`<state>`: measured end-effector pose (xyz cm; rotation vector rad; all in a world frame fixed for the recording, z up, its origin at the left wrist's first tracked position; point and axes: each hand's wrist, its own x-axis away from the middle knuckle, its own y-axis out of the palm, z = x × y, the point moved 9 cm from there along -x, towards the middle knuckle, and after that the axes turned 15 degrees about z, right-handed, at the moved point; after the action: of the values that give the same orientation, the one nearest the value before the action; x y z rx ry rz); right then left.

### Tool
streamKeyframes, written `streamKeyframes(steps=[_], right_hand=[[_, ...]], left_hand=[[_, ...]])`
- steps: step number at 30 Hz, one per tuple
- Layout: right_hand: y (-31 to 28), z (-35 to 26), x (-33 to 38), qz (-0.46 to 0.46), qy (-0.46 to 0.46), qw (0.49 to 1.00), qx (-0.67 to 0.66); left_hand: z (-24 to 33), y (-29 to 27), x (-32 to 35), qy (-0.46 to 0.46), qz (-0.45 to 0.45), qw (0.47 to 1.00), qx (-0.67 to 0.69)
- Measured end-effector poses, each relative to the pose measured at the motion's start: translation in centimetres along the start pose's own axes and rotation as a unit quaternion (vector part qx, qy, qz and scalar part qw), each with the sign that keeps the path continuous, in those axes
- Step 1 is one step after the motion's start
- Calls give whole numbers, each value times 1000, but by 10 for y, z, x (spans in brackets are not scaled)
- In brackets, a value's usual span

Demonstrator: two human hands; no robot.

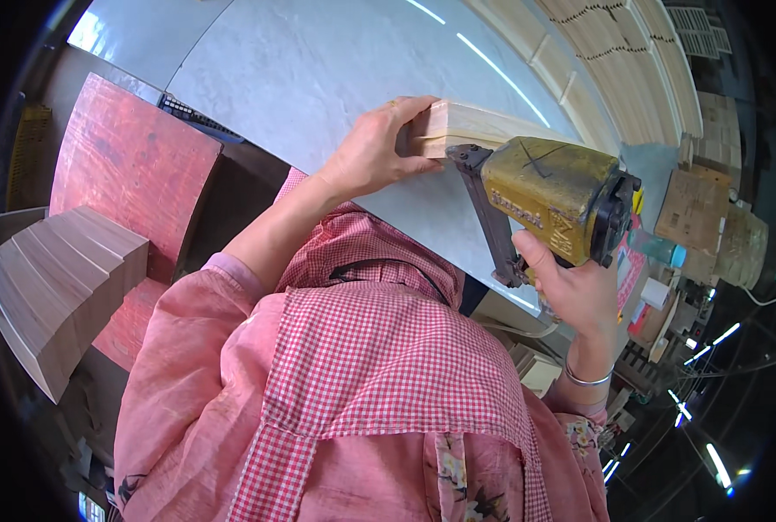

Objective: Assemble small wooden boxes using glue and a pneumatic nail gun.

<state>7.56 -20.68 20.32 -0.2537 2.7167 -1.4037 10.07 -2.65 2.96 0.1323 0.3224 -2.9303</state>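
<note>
From afar, I see the left hand grasping one end of the wooden block over the pale tabletop. The right hand clasps the yellow nail gun above the tabletop's near edge — whether its nose touches the block, I can't tell. Left of the tabletop, brown boards lie stacked.

Block partly hidden, right fingers mostly obscured
</note>
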Motion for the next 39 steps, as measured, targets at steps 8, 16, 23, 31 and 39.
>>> streamKeyframes(steps=[8,16,23,31,39], right_hand=[[0,-1,1,-11,24,999,18],[1,-6,-5,-18,16,999,44],[-1,-8,-3,-17,6,998,65],[-34,-13,14,110,12,992,-69],[-121,46,48,292,181,937,-66]], left_hand=[[0,0,1,11,3,1000,10],[0,0,0,13,5,1000,2],[0,-1,0,21,10,1000,-10],[-7,-7,-1,-92,-35,994,49],[-27,-51,115,-640,-171,657,360]])
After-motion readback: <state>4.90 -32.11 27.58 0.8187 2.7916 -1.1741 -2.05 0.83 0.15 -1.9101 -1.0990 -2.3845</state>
